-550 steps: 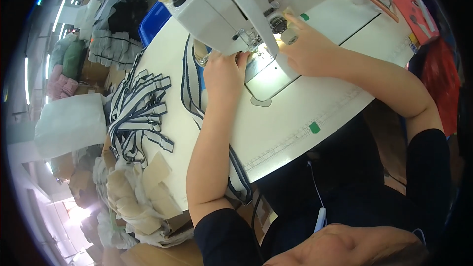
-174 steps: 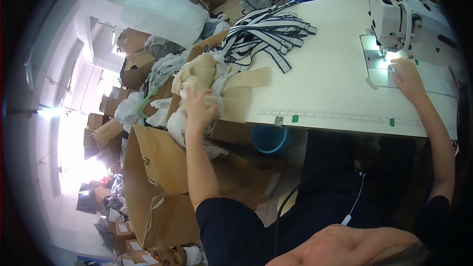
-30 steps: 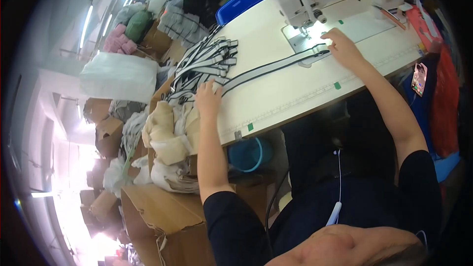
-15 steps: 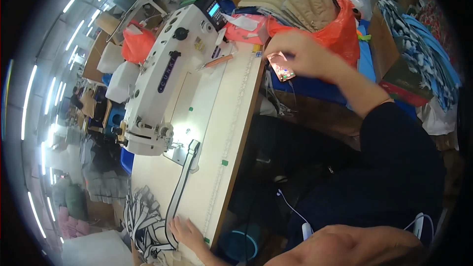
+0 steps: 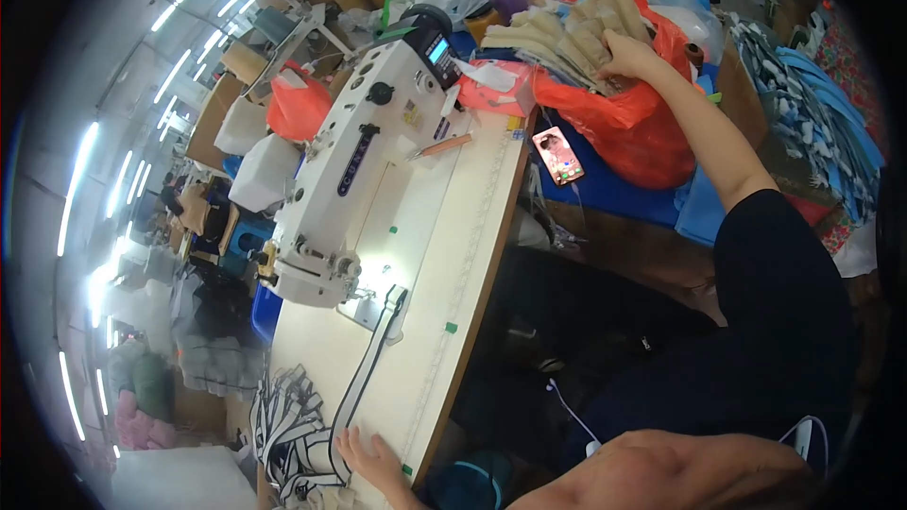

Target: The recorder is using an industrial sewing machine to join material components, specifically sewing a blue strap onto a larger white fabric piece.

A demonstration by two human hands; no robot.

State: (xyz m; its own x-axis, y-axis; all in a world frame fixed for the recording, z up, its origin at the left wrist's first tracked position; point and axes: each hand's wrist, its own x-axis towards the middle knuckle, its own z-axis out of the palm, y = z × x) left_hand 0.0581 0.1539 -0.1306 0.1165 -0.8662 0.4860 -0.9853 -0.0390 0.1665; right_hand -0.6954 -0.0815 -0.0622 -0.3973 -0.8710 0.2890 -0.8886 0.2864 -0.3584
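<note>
My left hand (image 5: 370,461) lies on the white sewing table with its fingers spread, touching the edge of a white strap with black borders (image 5: 364,376). The strap runs up to the needle area of a white sewing machine (image 5: 342,170), its far end folded near the presser foot. At the far right my right hand (image 5: 627,59) reaches into a red plastic bag (image 5: 652,132), fingers closed at the beige fabric pieces (image 5: 567,38) stacked there. Its fingertips are partly hidden among the pieces. A lit phone (image 5: 558,155) lies on the blue surface in front of the bag.
A tangled pile of similar straps (image 5: 288,416) sits at the table's near left. Orange-handled snips (image 5: 442,146) lie beside the machine arm, near a pink tissue pack (image 5: 496,85). A box of blue-and-white fabric (image 5: 803,94) stands right; a teal bucket (image 5: 468,484) is below the table.
My right hand has moved from over the phone, away and to the right, to the beige fabric pieces. The phone now shows fully. My left hand stays by the strap; the view has shifted slightly.
</note>
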